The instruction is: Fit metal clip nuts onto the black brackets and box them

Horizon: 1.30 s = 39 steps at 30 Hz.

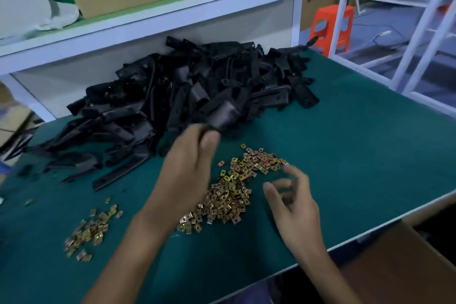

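A small scatter of brass clips [86, 232] is lying at the left of a green table [350, 145]. Behind it, a big pile of black brackets [172, 91] is sitting. The left hand [190, 170] is gripping one bracket [224, 116] at the pile's front edge. A larger heap of clips [234, 190] is lying between the hands. The right hand [294, 205] is hovering beside that heap with its fingers loosely curled and blurred, so whether it is holding a clip cannot be told. A cardboard box [407, 269] is sitting beyond the table's edge, lower right.
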{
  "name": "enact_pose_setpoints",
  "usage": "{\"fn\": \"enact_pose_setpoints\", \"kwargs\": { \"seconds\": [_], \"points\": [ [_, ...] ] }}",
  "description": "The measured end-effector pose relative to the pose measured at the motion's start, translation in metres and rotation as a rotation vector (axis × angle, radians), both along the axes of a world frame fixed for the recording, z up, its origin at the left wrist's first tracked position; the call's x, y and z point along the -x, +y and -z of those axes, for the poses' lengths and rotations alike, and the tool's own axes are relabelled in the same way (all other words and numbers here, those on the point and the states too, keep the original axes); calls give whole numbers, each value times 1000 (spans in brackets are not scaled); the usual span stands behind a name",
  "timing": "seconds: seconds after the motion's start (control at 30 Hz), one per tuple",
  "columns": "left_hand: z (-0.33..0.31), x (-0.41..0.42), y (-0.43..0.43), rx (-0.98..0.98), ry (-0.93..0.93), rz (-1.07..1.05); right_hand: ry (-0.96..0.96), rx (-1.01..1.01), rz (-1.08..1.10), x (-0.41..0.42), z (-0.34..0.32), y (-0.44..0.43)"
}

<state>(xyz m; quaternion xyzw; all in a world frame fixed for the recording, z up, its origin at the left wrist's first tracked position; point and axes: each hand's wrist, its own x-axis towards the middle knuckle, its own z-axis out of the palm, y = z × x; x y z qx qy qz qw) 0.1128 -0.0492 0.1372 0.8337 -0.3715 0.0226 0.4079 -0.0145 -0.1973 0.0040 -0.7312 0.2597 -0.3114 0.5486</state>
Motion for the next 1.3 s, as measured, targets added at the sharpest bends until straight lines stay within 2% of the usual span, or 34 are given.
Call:
{"fn": "enact_pose_setpoints", "kwargs": {
  "seconds": [0.07,0.17,0.27,0.3,0.33,0.4,0.43,0.57,0.73,0.87,1.03,1.13,1.3],
  "points": [
    [0,37,-1,-28,11,149,-65,-40,62,1,-1,1],
    [18,64,-8,-76,191,338,-122,-79,87,3,2,2],
    [40,39,-17,-80,372,290,-112,-126,54,3,3,3],
    [48,22,-21,-87,352,204,-106,-136,49,3,2,3],
    [57,2,-23,-132,246,102,-105,-145,53,2,0,2],
    [76,-36,-26,-314,-28,-68,-101,-163,65,2,-1,-1],
    [86,-51,-27,-397,-85,-126,-100,-168,67,2,-1,-2],
    [111,-76,-34,-550,-44,-169,-68,-139,45,0,0,-2],
    [97,-73,-44,-427,97,-127,-44,-130,45,0,2,-3],
    [72,-52,-35,-77,426,-87,-18,-106,30,1,2,-3],
    [44,-21,-20,191,550,94,5,-45,-4,1,5,-4],
    [33,-12,-16,241,619,140,-1,-31,-28,1,6,-3],
    [23,-8,-11,147,626,168,-2,-23,-56,-1,5,-2]
  ]
}}
